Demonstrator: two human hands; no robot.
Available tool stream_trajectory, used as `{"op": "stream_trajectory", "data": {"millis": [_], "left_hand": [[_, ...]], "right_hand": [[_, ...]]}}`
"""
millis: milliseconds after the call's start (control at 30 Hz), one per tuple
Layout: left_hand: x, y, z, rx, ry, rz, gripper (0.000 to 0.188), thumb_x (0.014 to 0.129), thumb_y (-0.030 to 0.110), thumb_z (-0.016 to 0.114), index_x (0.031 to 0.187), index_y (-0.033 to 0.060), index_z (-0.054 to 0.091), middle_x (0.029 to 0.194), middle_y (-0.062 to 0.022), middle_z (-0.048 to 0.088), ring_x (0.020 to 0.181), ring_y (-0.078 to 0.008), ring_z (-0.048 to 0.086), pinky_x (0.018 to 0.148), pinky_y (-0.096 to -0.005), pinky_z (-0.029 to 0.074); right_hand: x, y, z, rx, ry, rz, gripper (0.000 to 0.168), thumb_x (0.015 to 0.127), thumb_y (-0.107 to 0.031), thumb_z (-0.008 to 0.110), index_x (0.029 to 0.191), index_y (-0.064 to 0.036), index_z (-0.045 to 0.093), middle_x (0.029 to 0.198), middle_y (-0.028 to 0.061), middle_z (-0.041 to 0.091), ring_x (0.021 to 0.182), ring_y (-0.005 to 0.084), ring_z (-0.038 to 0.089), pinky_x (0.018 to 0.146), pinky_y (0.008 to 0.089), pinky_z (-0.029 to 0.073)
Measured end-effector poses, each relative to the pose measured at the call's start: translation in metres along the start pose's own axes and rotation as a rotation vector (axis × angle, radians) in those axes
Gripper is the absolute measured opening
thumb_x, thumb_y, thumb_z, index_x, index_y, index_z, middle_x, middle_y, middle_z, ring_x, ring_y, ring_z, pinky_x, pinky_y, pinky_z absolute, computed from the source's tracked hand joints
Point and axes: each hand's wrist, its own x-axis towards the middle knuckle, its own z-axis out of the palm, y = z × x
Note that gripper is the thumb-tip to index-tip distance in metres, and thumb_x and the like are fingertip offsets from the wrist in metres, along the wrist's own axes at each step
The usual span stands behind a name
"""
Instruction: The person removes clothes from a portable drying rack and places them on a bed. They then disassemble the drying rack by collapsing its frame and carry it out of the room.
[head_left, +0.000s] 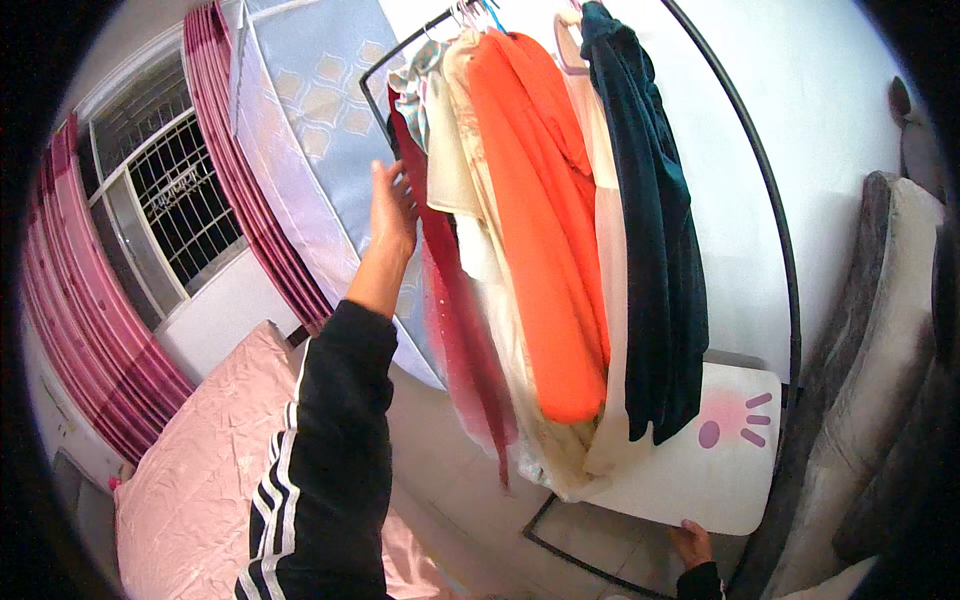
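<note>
My left hand (394, 206) is raised at the left end of the hanging clothes, its fingers apart against a dark red garment (442, 262) with a sheer lower part. Beside that garment hang a cream garment (452, 169), a bright orange garment (536, 225) and a dark teal velvety garment (649, 225). They hang from a black metal clothes rack (765, 172). Low on the right, my right hand (691, 544) grips the front edge of a white tabletop (675, 480) with a pink and mauve print. The clothes hide the tabletop's left part.
A bed with a pink cover (202, 457) stands on the left. Behind it are pink curtains (97, 300) and a barred window (184, 191). A patterned blue-grey fabric panel (322, 97) rises behind the rack. Grey upholstered furniture (847, 397) borders the right side.
</note>
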Motion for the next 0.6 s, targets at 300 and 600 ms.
{"op": "stream_trajectory", "data": {"millis": [300, 600], "left_hand": [[0.036, 0.004, 0.097, -0.099, -0.29, 0.057, 0.061, 0.088, 0.05, 0.043, 0.131, 0.0066, 0.038, 0.121, -0.0069, 0.051, 0.104, -0.0189, 0.053, 0.089, -0.0336, 0.042], [0.128, 0.07, 0.019, 1.065, 0.469, 0.318, 0.039, 0.079, 0.036, 0.052, 0.087, -0.0003, 0.061, 0.078, -0.0178, 0.06, 0.072, -0.0303, 0.059, 0.062, -0.04, 0.045]], "right_hand": [[-0.005, 0.014, 0.002, -0.185, 0.02, -0.102, 0.019, 0.074, -0.028, 0.063, 0.074, -0.01, 0.058, 0.064, 0.0047, 0.059, 0.041, 0.0112, 0.041, 0.037, 0.0241, 0.032], [-0.018, 0.017, 0.025, -0.09, 0.024, 0.003, 0.024, 0.075, -0.026, 0.063, 0.083, -0.003, 0.059, 0.079, 0.0073, 0.062, 0.061, 0.0154, 0.058, 0.041, 0.0259, 0.04]]}}
